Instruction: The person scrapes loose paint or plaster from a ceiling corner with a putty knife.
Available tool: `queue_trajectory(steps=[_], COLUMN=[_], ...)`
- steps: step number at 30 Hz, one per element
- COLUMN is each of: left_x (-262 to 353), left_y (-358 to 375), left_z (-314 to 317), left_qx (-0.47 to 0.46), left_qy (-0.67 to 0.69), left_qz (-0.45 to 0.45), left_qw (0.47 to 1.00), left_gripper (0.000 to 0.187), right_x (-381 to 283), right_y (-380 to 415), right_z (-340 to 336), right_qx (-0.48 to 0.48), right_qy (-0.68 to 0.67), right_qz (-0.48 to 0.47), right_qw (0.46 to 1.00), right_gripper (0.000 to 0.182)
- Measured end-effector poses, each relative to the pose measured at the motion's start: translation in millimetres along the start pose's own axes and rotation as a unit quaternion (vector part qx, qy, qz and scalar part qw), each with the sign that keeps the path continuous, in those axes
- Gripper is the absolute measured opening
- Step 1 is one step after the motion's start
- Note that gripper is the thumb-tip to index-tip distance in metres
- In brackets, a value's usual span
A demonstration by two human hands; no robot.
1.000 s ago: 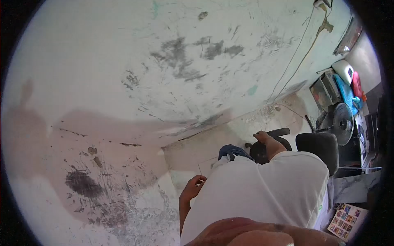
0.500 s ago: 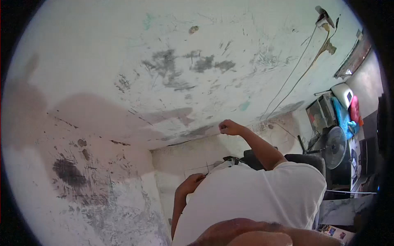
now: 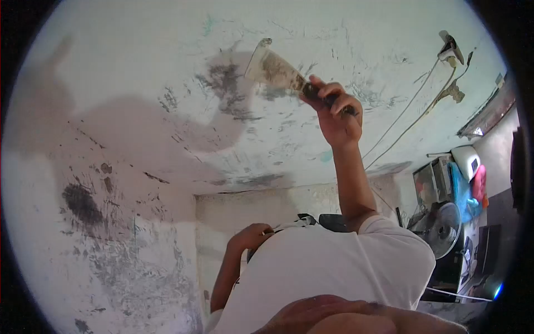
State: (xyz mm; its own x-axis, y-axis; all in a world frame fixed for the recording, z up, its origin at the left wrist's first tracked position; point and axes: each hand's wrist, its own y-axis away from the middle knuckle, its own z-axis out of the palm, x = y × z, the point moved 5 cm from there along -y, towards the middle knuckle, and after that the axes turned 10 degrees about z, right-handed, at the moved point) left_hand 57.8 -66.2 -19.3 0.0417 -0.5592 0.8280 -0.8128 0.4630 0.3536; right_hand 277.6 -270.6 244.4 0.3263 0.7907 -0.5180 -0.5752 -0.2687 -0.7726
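Note:
My right hand (image 3: 340, 114) is raised toward the scuffed white wall (image 3: 300, 28), its fingers wrapped round the dark handle of a putty knife (image 3: 273, 68). The knife's wide, stained blade points up and to the left, overlapping the dark grey smudges on the wall in this view. Low at the left side of the white shirt (image 3: 328, 264), my left hand (image 3: 250, 236) lies against the waist. Its fingers are mostly hidden by the shirt.
A second scuffed wall (image 3: 133, 250) meets the first at the left. On the right, cables (image 3: 403, 106) hang from a socket (image 3: 450, 50). Below them stand a fan (image 3: 442, 229), a glass-fronted box (image 3: 427, 183) and a blue cloth (image 3: 460, 192).
My right hand has risen from low by the wall's base, and the putty knife in it has come into view. My left hand stays at the waist. The view has shifted slightly.

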Motion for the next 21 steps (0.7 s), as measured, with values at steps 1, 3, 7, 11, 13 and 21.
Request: queue_trajectory(steps=[1,3,7,11,13,21], left_x=[7,30,106,162,173,191], left_y=[-9,-26,-55,-82,-99,-126], left_z=[-6,-30,-95,-127,-131,-130], left_qx=[-0.021,0.001,0.182,0.261,0.303,0.415], left_qy=[-0.031,-0.054,0.07,0.228,0.309,0.353], left_qz=[0.045,0.109,0.218,0.283,0.285,0.31], left_qw=[0.998,0.993,0.956,0.894,0.855,0.779], left_gripper=[0.032,0.032,0.036,0.036,0.051,0.042], right_x=[4,9,28,50,60,68], right_y=[-9,-19,-6,22,34,42], right_z=[-2,-8,-4,9,11,12], right_qx=[-0.006,0.003,0.076,0.207,0.259,0.33], right_qy=[-0.003,-0.045,0.025,0.188,0.219,0.167], right_qz=[0.002,-0.048,-0.075,-0.059,-0.016,0.136], right_qw=[1.0,0.998,0.994,0.958,0.941,0.919], right_gripper=[0.022,0.01,0.016,0.014,0.017,0.024])
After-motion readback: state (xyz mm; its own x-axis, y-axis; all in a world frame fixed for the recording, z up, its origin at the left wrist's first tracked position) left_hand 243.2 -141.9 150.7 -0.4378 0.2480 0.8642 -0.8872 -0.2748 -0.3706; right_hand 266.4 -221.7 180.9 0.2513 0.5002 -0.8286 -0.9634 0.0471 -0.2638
